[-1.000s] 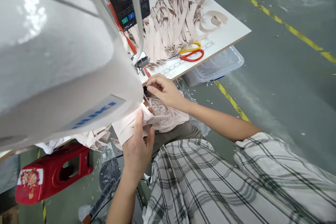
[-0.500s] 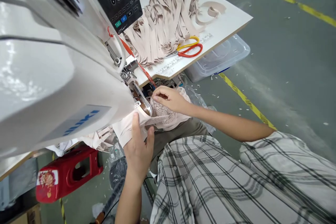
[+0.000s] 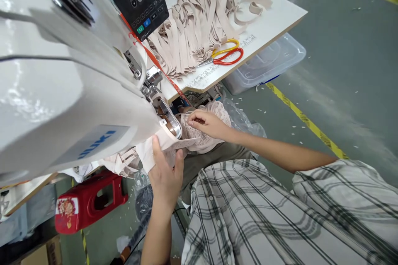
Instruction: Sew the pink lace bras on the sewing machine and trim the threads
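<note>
A pale pink lace garment [image 3: 207,137] hangs at the tip of a sewing machine's narrow metal arm [image 3: 174,126]. Its smooth beige fabric [image 3: 146,154] passes along the machine head's lower edge. My left hand [image 3: 164,176] grips this fabric, index finger stretched along the top and thumb apart; the remaining fingers are hidden beneath. Over the lace, just right of the metal arm, my right hand [image 3: 211,125] has its fingers curled and pinched on the garment; the exact spot between the fingertips is hard to make out.
The white sewing machine [image 3: 40,103] fills the left, with a control panel [image 3: 144,8] above. Beige strips [image 3: 192,29] and scissors [image 3: 228,56] lie on the white table [image 3: 276,12]. A clear plastic box [image 3: 273,60] stands below. A red stool [image 3: 90,203] is at lower left.
My right hand has shifted slightly right and down, away from the metal arm. My left hand stays on the fabric with its index finger a little further left. The whole view has tilted slightly.
</note>
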`<state>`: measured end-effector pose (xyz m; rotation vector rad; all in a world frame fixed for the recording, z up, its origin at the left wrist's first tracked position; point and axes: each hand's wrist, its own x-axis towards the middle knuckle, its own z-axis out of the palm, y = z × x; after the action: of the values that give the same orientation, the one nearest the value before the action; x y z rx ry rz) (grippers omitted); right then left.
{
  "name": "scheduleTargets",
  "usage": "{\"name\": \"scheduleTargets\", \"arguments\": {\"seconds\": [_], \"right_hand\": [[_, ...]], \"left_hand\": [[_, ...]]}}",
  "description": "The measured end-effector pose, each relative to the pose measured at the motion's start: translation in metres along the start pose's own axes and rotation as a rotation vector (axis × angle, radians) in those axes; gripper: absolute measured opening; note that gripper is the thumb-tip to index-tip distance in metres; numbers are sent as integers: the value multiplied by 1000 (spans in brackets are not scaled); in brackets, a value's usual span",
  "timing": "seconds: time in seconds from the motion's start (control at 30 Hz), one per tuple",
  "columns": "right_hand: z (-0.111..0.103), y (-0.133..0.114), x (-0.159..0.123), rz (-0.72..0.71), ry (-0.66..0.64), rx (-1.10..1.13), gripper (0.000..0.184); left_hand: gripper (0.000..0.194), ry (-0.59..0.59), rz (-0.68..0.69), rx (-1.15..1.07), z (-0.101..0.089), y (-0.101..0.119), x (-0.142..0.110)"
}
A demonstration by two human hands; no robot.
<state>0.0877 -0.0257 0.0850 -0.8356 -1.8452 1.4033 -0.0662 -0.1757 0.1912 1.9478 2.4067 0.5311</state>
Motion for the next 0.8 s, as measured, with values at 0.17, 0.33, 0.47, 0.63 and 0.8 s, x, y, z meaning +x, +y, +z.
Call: {"name": "scheduleTargets", "arguments": {"seconds": [0.17,0.33,0.47,0.63,0.8], "right_hand": [[2,-13,0,61,31,57,23],[5,-47,-6,29,53,153,25],[13,-69,-22,1,29,146,35],[20,-75,-39,124,50,255,18],[7,-79,-44,96,39,309,20]], "left_hand": [[78,-24,-23,-42,1,-2,0],[82,-3,-14,-64,3,0,-3],[89,-28,48,-107,10,12,-20],[98,-27,141,-121,20,34,-47],[88,-218,115,-346,14,37,-55]]}}
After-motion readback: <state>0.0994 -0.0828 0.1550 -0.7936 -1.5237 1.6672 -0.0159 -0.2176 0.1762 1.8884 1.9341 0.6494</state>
